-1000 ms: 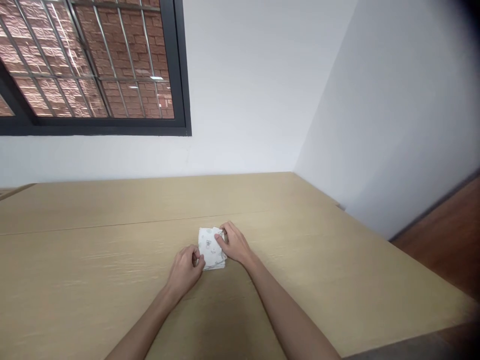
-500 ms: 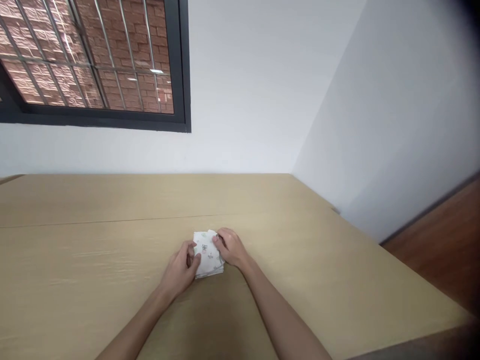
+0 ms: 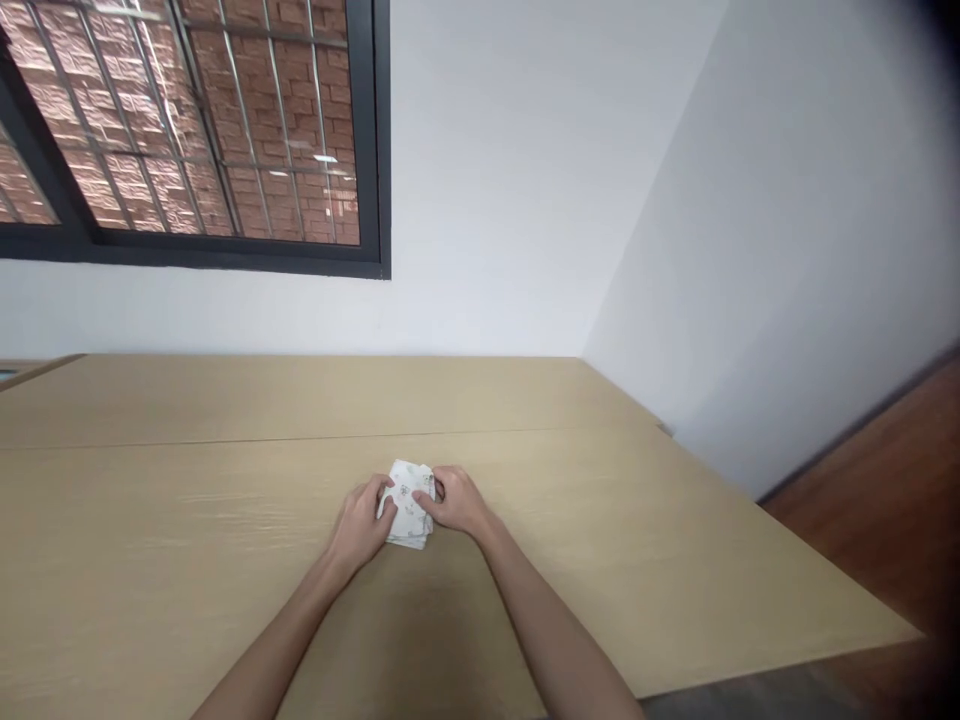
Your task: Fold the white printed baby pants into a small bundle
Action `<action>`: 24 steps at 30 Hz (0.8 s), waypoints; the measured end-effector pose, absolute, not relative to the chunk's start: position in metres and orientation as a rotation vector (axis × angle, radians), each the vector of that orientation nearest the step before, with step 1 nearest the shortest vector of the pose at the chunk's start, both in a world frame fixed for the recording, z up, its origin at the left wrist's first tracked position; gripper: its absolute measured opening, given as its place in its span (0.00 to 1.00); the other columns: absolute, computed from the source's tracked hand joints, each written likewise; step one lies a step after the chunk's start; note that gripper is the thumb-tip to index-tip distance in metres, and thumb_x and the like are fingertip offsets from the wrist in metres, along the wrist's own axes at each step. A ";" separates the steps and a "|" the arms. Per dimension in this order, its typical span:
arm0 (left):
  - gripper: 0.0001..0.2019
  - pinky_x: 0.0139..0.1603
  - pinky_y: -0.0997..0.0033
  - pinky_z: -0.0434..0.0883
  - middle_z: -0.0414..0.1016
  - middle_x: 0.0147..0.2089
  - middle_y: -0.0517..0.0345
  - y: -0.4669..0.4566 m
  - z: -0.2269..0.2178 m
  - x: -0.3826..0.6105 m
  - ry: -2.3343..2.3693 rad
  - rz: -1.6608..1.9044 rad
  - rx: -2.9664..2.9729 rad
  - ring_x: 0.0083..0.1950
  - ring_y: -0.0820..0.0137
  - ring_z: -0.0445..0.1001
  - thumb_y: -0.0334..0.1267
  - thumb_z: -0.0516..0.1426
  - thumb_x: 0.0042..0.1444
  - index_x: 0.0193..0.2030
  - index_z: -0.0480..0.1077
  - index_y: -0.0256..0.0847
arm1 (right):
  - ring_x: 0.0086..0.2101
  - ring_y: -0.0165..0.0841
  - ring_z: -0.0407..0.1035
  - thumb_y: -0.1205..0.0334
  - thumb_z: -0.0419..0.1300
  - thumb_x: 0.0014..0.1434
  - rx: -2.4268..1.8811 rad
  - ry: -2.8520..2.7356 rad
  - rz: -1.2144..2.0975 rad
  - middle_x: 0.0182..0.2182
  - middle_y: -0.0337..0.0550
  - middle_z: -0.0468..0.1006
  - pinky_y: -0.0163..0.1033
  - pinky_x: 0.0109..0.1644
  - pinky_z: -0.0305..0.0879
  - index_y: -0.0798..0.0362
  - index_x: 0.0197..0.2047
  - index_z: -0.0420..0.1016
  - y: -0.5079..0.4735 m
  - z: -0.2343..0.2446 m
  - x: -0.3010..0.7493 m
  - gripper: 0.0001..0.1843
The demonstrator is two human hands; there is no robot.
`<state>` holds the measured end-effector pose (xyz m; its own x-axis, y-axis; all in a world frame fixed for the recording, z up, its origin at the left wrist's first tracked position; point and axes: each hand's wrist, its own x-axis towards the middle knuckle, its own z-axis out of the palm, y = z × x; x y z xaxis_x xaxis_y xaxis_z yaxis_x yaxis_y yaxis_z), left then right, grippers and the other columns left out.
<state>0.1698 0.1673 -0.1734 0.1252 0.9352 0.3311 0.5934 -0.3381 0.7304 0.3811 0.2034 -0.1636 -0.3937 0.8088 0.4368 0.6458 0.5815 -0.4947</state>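
A small white cloth (image 3: 409, 502) with a faint printed pattern lies folded into a compact bundle on a light wooden table (image 3: 187, 520). My left hand (image 3: 361, 523) grips its left side with curled fingers. My right hand (image 3: 454, 500) pinches its right side, thumb on top. Both hands press the bundle between them, and their fingers hide part of it.
The table runs to a white wall at the back and to a white wall on the right. A dark-framed window (image 3: 367, 140) with a metal grille and a brick wall behind it sits at upper left. Brown flooring (image 3: 885, 500) shows beyond the table's right edge.
Both hands have closed in on the cloth, which now looks narrower and more bunched. The bundle and hands have shifted slightly left and nearer to me.
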 end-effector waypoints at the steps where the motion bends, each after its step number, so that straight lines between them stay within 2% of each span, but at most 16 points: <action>1: 0.10 0.47 0.59 0.68 0.73 0.39 0.56 0.168 -0.172 0.167 1.479 1.102 1.993 0.43 0.61 0.72 0.39 0.48 0.60 0.47 0.65 0.43 | 0.24 0.29 0.58 0.52 0.62 0.59 -1.142 -2.165 0.353 0.22 0.33 0.66 0.34 0.30 0.53 0.51 0.27 0.65 0.200 -0.163 0.378 0.16; 5: 0.11 0.52 0.57 0.68 0.75 0.46 0.51 0.171 -0.172 0.155 1.471 1.149 2.003 0.49 0.59 0.73 0.39 0.48 0.61 0.47 0.66 0.43 | 0.23 0.27 0.57 0.53 0.64 0.57 -1.112 -2.162 0.474 0.22 0.31 0.65 0.33 0.27 0.51 0.51 0.30 0.68 0.192 -0.164 0.368 0.13; 10: 0.11 0.48 0.61 0.71 0.77 0.44 0.54 0.172 -0.180 0.149 1.419 1.151 1.992 0.45 0.62 0.76 0.43 0.48 0.64 0.47 0.66 0.43 | 0.23 0.26 0.56 0.54 0.66 0.56 -1.113 -2.136 0.607 0.23 0.31 0.66 0.31 0.25 0.51 0.53 0.32 0.71 0.195 -0.166 0.366 0.12; 16: 0.14 0.47 0.62 0.71 0.77 0.45 0.53 0.174 -0.185 0.146 1.389 1.154 1.966 0.45 0.62 0.76 0.50 0.50 0.64 0.48 0.66 0.43 | 0.26 0.27 0.58 0.53 0.66 0.56 -1.157 -2.133 0.716 0.26 0.34 0.71 0.31 0.29 0.53 0.55 0.37 0.75 0.198 -0.164 0.365 0.13; 22: 0.16 0.53 0.60 0.70 0.76 0.49 0.50 0.170 -0.179 0.142 1.387 1.096 1.975 0.49 0.60 0.75 0.49 0.52 0.62 0.51 0.67 0.41 | 0.28 0.29 0.60 0.53 0.65 0.56 -1.282 -2.064 0.764 0.26 0.35 0.70 0.33 0.33 0.53 0.54 0.33 0.75 0.187 -0.155 0.356 0.12; 24: 0.17 0.50 0.61 0.71 0.77 0.47 0.50 0.159 -0.173 0.142 1.395 1.067 1.964 0.46 0.61 0.76 0.50 0.51 0.62 0.50 0.68 0.40 | 0.28 0.29 0.59 0.55 0.65 0.55 -1.321 -2.039 0.769 0.25 0.34 0.69 0.34 0.34 0.52 0.54 0.31 0.74 0.176 -0.153 0.349 0.10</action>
